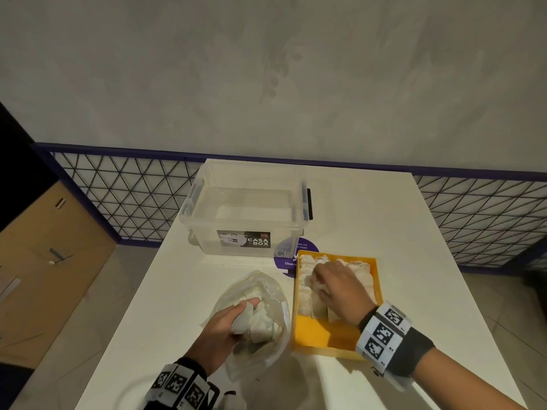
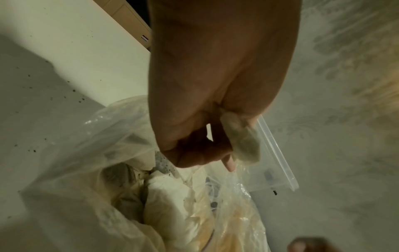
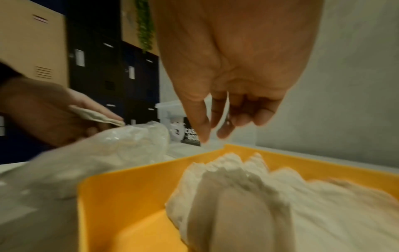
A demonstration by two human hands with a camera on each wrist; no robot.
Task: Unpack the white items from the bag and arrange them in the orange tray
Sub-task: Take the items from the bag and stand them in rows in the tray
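I had my left hand (image 1: pixel 225 324) down at the mouth of the clear plastic bag (image 1: pixel 266 335), fingers and thumb curled round one white item (image 1: pixel 244 319), which I judged the next one to come out; the grip sat at the opening because that is where the film gapes and the remaining white pieces (image 2: pixel 168 192) lay heaped just below. My right hand (image 1: pixel 334 287) was over the orange tray (image 1: pixel 310 332), palm down, and in the wrist view its fingers hung loosely apart and bent above the white items already laid there (image 3: pixel 237 172); I could not tell whether the tips touched them, though nothing seemed to be pinched. I took it to be settling the rows, which filled the far part of the tray. The near end still showed bare orange floor, so that was my open room for the next piece. The bag lay just beside the tray's left wall, a short carry, but that wall stood between them and the item would have to be lifted over it. A clear storage box (image 1: pixel 245 208) stood beyond both on the white table (image 1: pixel 165 291), well out of the way.
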